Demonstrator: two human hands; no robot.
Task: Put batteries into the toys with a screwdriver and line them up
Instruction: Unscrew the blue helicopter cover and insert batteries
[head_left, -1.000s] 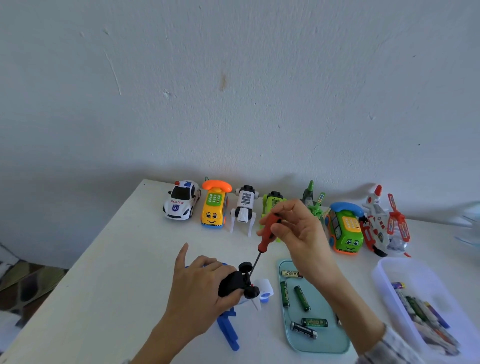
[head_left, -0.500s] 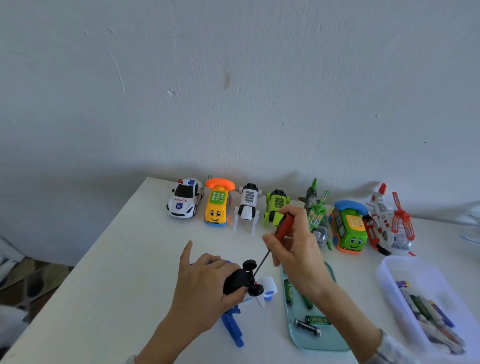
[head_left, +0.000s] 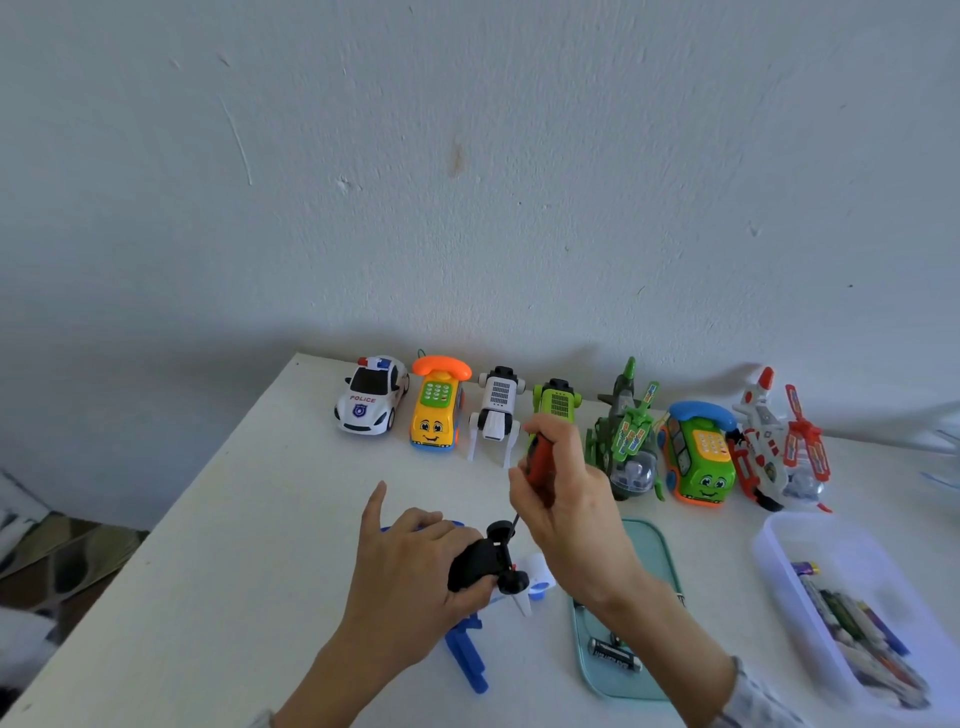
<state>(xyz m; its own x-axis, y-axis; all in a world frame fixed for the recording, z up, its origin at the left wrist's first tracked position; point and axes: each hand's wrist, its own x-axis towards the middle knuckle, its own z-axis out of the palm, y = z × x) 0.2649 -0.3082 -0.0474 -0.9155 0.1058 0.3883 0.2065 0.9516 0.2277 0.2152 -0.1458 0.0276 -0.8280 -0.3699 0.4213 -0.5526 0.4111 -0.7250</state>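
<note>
Blue-and-black toy (head_left: 480, 566) lies nearest, clamped underside-up on the table (head_left: 208, 545) by the left hand (head_left: 410, 571); from it the screwdriver (head_left: 537, 467) runs up and away to the right — red handle clenched in the right hand (head_left: 571, 509) — with the finished row of toys (head_left: 571, 431) against the wall beyond.

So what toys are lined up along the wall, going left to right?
Police car → yellow phone car → white robot dog → green robot dog → green helicopter → green phone car → white-and-red helicopter.
</note>
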